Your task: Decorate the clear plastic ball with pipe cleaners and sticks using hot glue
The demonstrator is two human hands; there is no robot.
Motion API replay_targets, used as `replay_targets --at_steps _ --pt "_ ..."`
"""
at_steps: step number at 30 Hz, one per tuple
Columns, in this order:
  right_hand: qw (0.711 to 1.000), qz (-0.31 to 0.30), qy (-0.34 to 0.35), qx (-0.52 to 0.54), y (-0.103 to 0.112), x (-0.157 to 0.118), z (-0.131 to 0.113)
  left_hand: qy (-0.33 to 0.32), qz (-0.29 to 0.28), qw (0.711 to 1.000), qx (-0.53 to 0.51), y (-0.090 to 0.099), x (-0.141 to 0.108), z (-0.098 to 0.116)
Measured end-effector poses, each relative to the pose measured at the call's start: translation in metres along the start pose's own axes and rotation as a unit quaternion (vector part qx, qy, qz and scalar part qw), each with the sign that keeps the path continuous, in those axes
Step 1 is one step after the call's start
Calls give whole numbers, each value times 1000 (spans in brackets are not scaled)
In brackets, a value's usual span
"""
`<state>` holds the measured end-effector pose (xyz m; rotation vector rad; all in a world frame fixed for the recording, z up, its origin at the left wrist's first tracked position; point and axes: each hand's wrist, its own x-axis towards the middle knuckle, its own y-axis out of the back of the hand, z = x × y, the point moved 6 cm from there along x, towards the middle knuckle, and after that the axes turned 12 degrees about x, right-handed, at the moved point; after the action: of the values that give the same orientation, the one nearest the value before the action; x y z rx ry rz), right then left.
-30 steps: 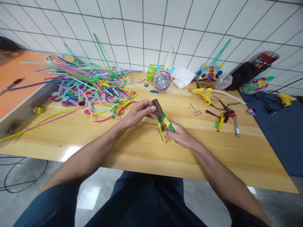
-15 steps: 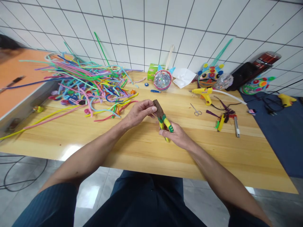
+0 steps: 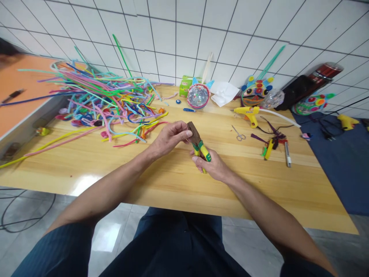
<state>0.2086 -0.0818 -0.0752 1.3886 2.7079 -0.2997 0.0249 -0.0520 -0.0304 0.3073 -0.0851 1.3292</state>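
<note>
A pair of pliers with a brown head and yellow-green handles is held over the middle of the wooden table. My right hand is wrapped round its handles. My left hand is pinched at the tip of the pliers' head, thumb against the fingers; anything small between them is hidden. Beyond the hands are a clear ball with a pink rim, a blue button and a small blue item.
A heap of coloured pipe cleaners spreads over the left. To the right lie small scissors, a yellow glue gun, a white-handled cutter and a decorated mask-like ball. A dark bottle leans at the back right.
The handles of the pliers have come closer together in my right hand. The left hand stays at the pliers' head, and the view has shifted slightly.
</note>
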Motion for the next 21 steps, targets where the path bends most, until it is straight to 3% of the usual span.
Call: replay_targets --at_steps 8,11,14,16,18,21 --pt "999 -21 34 28 -4 6 7 -32 17 999 15 -3 0 11" --pt "997 -39 33 50 -2 10 10 -31 23 999 15 -9 0 5" --pt "994 -65 27 84 -2 9 9 -57 79 992 76 -9 -4 -5" --pt "990 -72 29 122 -1 6 3 -124 177 960 177 -4 -13 -3" --pt "984 -65 30 160 -1 2 -5 -209 265 899 280 -5 -29 7" --pt "977 -37 31 206 0 -4 -13 -291 266 841 372 -26 -46 22"
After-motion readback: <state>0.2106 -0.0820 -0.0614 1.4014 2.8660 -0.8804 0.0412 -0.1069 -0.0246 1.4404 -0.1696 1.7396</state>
